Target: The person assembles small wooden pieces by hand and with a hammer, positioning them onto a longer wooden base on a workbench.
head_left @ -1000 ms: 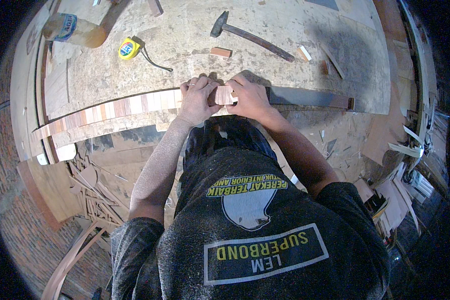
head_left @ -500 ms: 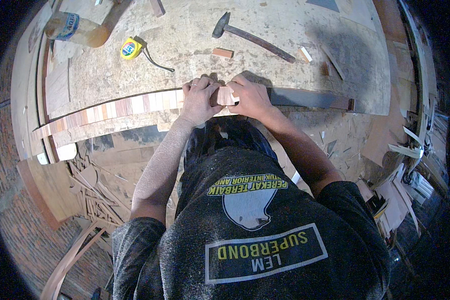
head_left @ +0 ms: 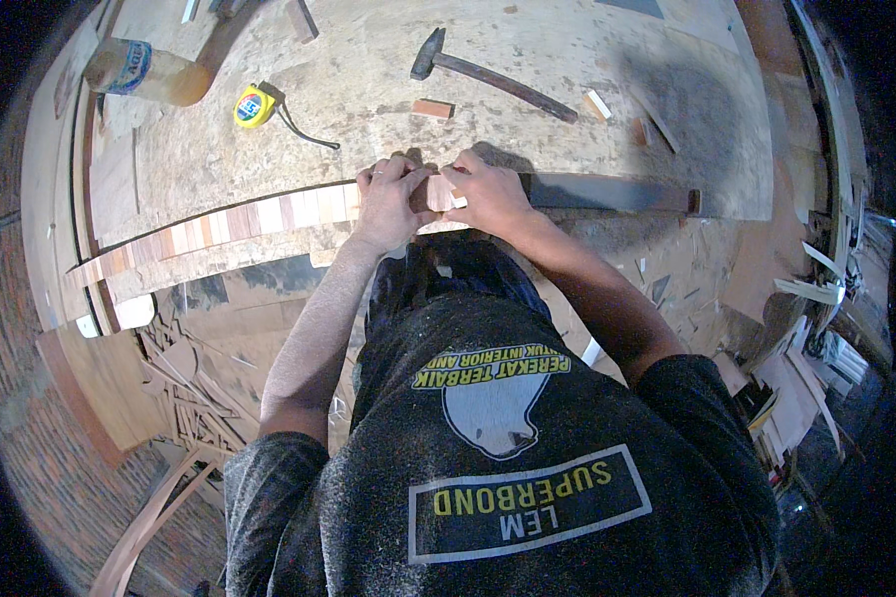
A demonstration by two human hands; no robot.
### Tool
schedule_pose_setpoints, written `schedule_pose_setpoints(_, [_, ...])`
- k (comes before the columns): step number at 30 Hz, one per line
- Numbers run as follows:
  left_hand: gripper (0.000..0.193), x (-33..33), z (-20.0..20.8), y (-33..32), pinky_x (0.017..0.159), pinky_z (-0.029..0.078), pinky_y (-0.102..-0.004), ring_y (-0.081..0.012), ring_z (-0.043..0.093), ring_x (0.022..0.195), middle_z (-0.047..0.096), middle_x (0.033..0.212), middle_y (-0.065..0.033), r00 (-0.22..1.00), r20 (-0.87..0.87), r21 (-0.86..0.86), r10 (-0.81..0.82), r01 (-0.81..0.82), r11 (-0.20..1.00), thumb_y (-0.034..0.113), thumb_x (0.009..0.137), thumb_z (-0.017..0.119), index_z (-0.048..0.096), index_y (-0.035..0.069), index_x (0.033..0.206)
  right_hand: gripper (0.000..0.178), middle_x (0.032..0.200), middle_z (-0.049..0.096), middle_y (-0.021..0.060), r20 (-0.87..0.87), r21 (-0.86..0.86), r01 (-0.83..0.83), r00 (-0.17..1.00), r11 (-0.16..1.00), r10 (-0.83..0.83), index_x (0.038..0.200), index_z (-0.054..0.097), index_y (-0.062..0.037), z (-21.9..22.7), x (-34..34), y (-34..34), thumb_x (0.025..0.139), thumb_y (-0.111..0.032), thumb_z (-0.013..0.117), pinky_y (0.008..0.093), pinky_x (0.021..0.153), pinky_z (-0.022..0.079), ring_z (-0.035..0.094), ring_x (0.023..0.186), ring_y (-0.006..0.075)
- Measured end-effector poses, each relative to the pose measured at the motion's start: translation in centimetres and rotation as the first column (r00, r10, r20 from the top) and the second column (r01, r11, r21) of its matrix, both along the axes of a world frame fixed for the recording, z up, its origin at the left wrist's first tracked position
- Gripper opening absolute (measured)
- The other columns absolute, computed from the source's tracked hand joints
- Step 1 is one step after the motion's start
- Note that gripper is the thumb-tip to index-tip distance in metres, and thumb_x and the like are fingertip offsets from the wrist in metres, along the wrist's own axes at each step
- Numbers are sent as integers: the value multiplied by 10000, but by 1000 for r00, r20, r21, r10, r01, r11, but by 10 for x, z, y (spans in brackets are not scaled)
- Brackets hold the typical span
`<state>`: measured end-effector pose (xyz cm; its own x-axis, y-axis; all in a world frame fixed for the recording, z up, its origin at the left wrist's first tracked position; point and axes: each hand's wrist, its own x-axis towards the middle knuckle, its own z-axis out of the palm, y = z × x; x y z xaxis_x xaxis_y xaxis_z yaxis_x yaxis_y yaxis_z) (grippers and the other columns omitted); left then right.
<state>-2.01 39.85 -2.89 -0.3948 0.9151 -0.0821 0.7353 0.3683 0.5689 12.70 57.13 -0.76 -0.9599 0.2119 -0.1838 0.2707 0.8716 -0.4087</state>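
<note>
A long row of small wooden blocks in pale and reddish tones (head_left: 234,221) runs along the near edge of the workbench. My left hand (head_left: 393,201) closes over its right part, thumb on the near side and fingers on the far side. Close beside it, my right hand (head_left: 488,197) is closed with fingertips at the row's right end. A small wooden block with a pale end (head_left: 458,199) shows between its thumb and fingers. To the right, a dark strip (head_left: 607,193) continues along the same line, partly in shadow. Part of the row is hidden under my hands.
Beyond my hands on the workbench (head_left: 368,65) lie a hammer (head_left: 503,82), a yellow tape measure (head_left: 254,106), a reddish wooden block (head_left: 433,108) and a pale-edged block (head_left: 597,104). A plastic bottle (head_left: 174,78) lies far left. Wood offcuts (head_left: 194,383) are heaped below, left.
The view has shifted slightly, so the bench things appear a little further left and up. My hands stay at the row's right end; the small block between my right fingers is tilted differently.
</note>
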Motion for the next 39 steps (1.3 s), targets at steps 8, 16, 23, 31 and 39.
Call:
schedule_pose_setpoints(8, [1087,-7,19,0,1188,290,-567,-341,501,1420,577,1470,-129,999,42,9,22,-23,1000,536,670,979,573,111,1585,922,1486,560,124,-51,-165,49,997,985,-58,1533,611,-154,15,12,6,737,-463,959,460,985,588,727,1169,307])
schedule_pose_setpoints(16, [498,14,15,17,1150,324,-559,-300,551,1372,636,1442,-72,990,-137,173,46,-22,985,345,954,811,722,142,1400,557,1263,650,183,-156,-457,388,851,800,-502,1364,678,-116,35,60,43,887,-334,867,457,926,570,720,1110,345])
schedule_pose_setpoints(23, [480,19,-1,22,1118,321,-513,-271,553,1350,646,1412,-20,994,104,174,-30,12,985,234,910,839,761,208,1383,354,1078,682,142,-23,-711,411,798,571,-603,1361,675,-64,-2,95,44,1011,-79,625,388,947,530,695,995,246])
schedule_pose_setpoints(31, [606,13,-4,17,1158,325,-535,-298,546,1378,652,1408,-51,994,102,90,-42,32,995,214,873,860,695,195,1456,483,1207,660,77,344,-892,447,773,71,-534,1583,536,-108,13,72,19,1110,-166,612,290,856,588,729,985,156])
schedule_pose_setpoints(39, [843,14,23,22,1214,326,-537,-330,539,1460,638,1521,-89,984,150,61,-97,88,994,191,775,936,598,190,1547,666,1374,667,139,138,-960,251,807,122,-574,1536,558,-18,1,68,14,920,12,809,364,920,636,775,1075,230])
